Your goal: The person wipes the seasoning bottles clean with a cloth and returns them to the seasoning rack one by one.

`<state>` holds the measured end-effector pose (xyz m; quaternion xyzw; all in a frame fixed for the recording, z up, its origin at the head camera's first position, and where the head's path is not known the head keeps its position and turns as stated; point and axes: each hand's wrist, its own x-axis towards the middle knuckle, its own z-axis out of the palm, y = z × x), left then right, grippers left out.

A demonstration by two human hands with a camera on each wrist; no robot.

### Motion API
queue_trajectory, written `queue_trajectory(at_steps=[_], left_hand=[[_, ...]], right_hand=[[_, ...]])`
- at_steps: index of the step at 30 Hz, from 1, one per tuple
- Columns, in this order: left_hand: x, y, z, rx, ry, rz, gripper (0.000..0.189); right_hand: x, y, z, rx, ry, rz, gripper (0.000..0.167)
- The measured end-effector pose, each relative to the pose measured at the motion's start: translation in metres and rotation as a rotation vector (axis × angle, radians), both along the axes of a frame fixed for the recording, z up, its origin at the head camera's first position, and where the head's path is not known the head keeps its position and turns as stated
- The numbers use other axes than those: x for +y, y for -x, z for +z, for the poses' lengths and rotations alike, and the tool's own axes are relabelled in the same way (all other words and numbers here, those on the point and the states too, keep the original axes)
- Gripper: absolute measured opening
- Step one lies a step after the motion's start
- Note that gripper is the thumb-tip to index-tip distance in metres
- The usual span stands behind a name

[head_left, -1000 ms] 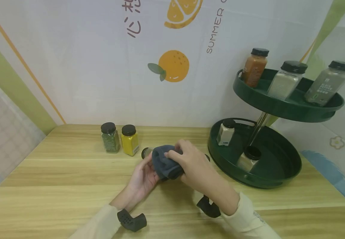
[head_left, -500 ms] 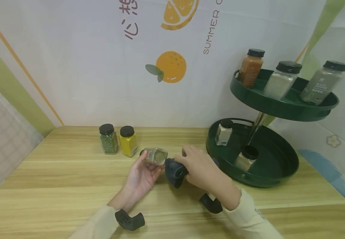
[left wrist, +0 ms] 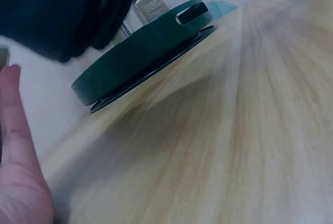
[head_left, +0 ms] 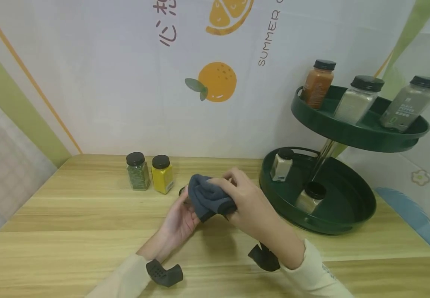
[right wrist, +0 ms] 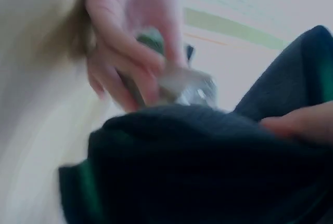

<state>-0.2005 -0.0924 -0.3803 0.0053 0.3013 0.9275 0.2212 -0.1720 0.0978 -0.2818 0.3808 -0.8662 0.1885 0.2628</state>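
My left hand (head_left: 177,223) holds a clear spice jar (right wrist: 197,90) lying sideways, its fingers around the glass in the right wrist view. Most of that jar is hidden behind the cloth in the head view. A bunched dark blue-grey cloth (head_left: 208,198) with a black edge is gripped by my right hand (head_left: 250,207) and overlaps the jar's bottom end. Both hands are above the wooden table. In the left wrist view the cloth (left wrist: 47,16) fills the upper left corner, blurred.
A jar of green flakes (head_left: 138,176) and a jar of yellow powder (head_left: 162,178) stand at the back left. On the right is a two-tier green rack (head_left: 360,134) with several spice jars on its trays. The wooden tabletop (head_left: 88,231) meets a printed curtain behind.
The cloth was over the jar, came away to the right and uncovered its bottom, and is back over it now. My left hand keeps its hold on the jar.
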Motion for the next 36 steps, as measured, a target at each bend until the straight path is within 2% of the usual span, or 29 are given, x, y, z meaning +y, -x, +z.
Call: queue_trajectory(at_steps=[2,5,8,14,19,23,29,31,33,36], left_hand=[[0.001,0.0,0.001,-0.012,0.034,-0.014,0.031],[0.001,0.0,0.001,-0.007,0.071,-0.02,0.029],[0.001,0.0,0.001,0.017,0.088,-0.017,0.03],[0.0,-0.001,0.0,0.051,0.088,-0.031,0.032],[-0.001,-0.001,-0.001,0.058,0.045,-0.027,0.033],[-0.002,-0.002,-0.001,0.073,0.008,-0.018,0.033],[-0.002,-0.001,0.0,0.085,0.008,-0.031,0.039],[-0.002,-0.002,0.0,0.088,0.004,-0.036,0.041],[-0.001,-0.002,-0.001,0.09,0.002,-0.037,0.041],[-0.001,-0.002,-0.001,0.087,0.016,-0.034,0.04]], right_hand=[[-0.004,0.0,-0.003,-0.016,-0.051,0.009,0.056],[-0.008,-0.001,-0.005,-0.045,-0.113,-0.033,0.056],[-0.009,-0.003,-0.003,-0.064,-0.122,-0.067,0.054],[-0.007,-0.004,-0.001,-0.093,-0.136,-0.073,0.049],[-0.003,-0.001,-0.003,-0.11,-0.162,-0.09,0.047],[0.002,0.002,-0.004,-0.14,-0.22,-0.144,0.048],[0.011,0.002,0.004,-0.199,-0.322,-0.274,0.044],[0.014,0.001,0.007,-0.205,-0.315,-0.317,0.043],[0.015,0.001,0.01,-0.202,-0.262,-0.337,0.044],[0.014,-0.002,0.013,-0.195,-0.139,-0.283,0.043]])
